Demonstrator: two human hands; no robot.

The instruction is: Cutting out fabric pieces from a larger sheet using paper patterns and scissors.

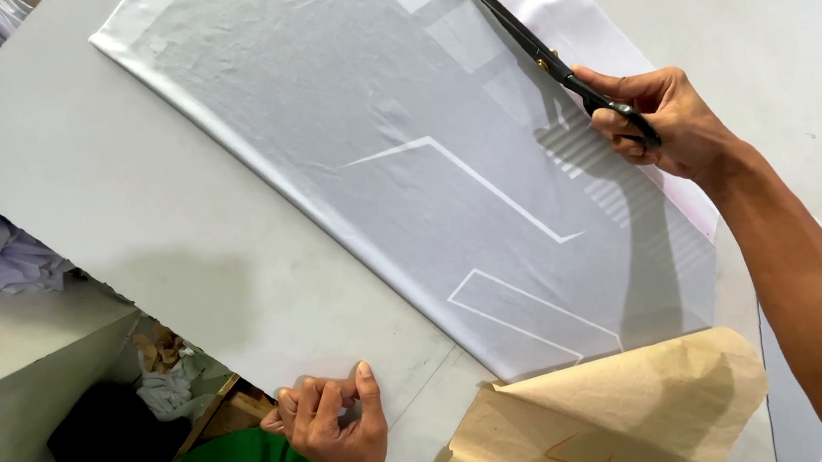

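grey fabric (342, 137) with white lines, black scissors (555, 61)
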